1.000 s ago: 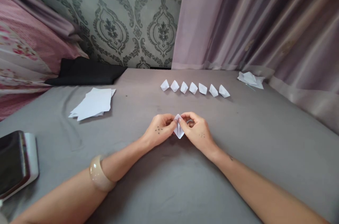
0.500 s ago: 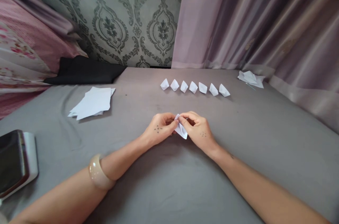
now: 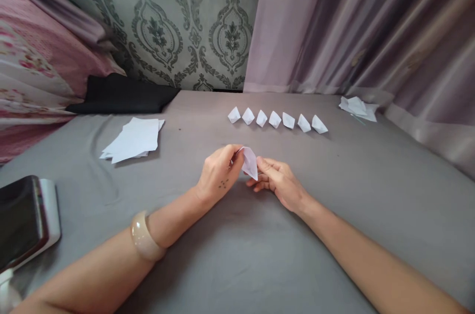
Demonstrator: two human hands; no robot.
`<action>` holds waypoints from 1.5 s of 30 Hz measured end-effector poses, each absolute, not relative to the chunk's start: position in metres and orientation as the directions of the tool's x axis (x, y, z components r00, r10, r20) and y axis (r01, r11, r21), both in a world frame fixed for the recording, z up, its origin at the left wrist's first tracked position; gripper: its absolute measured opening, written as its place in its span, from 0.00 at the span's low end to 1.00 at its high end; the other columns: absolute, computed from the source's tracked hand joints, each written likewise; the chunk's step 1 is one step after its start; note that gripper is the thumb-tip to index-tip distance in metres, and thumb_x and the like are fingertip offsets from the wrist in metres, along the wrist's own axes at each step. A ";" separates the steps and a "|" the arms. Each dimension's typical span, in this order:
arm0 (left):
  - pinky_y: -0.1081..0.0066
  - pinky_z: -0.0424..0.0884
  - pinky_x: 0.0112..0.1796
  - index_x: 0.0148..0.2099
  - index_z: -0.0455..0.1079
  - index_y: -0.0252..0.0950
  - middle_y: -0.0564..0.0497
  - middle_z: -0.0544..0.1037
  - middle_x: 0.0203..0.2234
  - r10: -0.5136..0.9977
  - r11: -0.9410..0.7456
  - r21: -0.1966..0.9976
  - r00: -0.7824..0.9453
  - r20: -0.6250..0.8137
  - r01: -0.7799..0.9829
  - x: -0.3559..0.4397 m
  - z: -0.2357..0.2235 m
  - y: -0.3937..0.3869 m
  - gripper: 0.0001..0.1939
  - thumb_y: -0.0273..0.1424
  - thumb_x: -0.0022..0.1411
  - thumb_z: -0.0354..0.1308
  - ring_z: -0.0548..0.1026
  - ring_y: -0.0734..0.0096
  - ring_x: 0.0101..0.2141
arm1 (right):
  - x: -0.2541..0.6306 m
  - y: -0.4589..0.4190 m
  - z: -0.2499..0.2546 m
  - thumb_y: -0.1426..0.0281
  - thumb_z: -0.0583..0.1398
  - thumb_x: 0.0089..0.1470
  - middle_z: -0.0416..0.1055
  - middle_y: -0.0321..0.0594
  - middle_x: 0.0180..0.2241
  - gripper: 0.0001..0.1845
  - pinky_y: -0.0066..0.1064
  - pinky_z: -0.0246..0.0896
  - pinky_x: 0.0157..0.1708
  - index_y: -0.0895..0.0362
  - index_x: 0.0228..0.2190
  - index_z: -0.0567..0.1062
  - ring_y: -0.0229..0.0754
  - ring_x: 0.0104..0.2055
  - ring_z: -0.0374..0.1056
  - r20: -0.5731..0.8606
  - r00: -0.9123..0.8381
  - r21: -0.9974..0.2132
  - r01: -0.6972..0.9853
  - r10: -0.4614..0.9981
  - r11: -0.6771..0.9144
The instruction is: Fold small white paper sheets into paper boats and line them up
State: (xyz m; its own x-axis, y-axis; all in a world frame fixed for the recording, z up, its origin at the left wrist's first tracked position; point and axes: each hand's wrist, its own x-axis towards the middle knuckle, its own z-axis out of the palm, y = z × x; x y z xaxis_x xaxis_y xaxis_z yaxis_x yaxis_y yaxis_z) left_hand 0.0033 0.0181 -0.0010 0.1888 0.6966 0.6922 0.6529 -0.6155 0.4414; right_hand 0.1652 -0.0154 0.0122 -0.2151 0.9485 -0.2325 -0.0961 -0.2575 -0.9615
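A small piece of folded white paper (image 3: 250, 162) is held up between my hands, its lower point tilted toward the right. My left hand (image 3: 221, 171) pinches its left side, thumb in front and fingers curled behind. From the right, my right hand (image 3: 280, 181) loosely grips the paper's edge, the thumb at its right side and fingers beneath and behind it. The paper partly hides those fingertips. Beyond the hands, several small folded paper boats (image 3: 275, 119) stand in a row on the grey cloth (image 3: 237, 254).
At the left lies a stack of white paper sheets (image 3: 134, 140), with a black cloth (image 3: 126, 94) behind it. A dark-screened device (image 3: 18, 222) sits at the near left. More paper pieces (image 3: 358, 108) lie by the curtain (image 3: 315, 22) at the far right.
The folded paper has tilted and now shows a wider, curved face. My left hand has turned and risen slightly; my right hand's fingers have spread and shifted lower on the paper's right side.
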 end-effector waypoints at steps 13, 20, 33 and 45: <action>0.76 0.68 0.34 0.40 0.69 0.35 0.50 0.77 0.27 0.691 -0.593 0.379 0.206 0.693 0.711 0.003 -0.001 0.016 0.09 0.29 0.64 0.49 0.73 0.75 0.28 | 0.158 -0.016 0.008 0.66 0.60 0.50 0.76 0.40 0.28 0.13 0.27 0.67 0.23 0.60 0.37 0.76 0.35 0.23 0.70 -0.166 -0.123 -0.986 0.011 0.978 -0.166; 0.77 0.63 0.28 0.39 0.67 0.36 0.53 0.75 0.25 0.867 -0.453 0.609 0.164 0.471 0.651 0.007 0.000 0.016 0.07 0.29 0.60 0.50 0.69 0.77 0.24 | 0.165 -0.009 -0.006 0.61 0.58 0.52 0.74 0.38 0.24 0.14 0.27 0.62 0.20 0.58 0.33 0.76 0.36 0.21 0.67 0.018 0.076 -0.953 0.303 0.997 -0.006; 0.74 0.54 0.25 0.26 0.70 0.33 0.53 0.69 0.17 0.964 -0.236 0.704 0.252 0.083 0.670 0.011 -0.002 0.034 0.12 0.30 0.55 0.49 0.62 0.75 0.21 | 0.177 0.012 -0.010 0.66 0.55 0.51 0.76 0.39 0.25 0.13 0.28 0.58 0.30 0.57 0.31 0.79 0.39 0.28 0.69 0.108 0.065 -0.722 0.691 0.992 0.034; 0.78 0.51 0.18 0.35 0.72 0.31 0.55 0.69 0.17 0.957 -0.115 0.847 0.287 -0.046 0.519 0.008 -0.022 0.051 0.13 0.33 0.52 0.51 0.58 0.80 0.16 | 0.177 0.020 -0.013 0.69 0.57 0.47 0.76 0.38 0.26 0.14 0.26 0.54 0.26 0.56 0.35 0.79 0.38 0.27 0.68 0.047 0.005 -0.712 0.702 0.999 0.030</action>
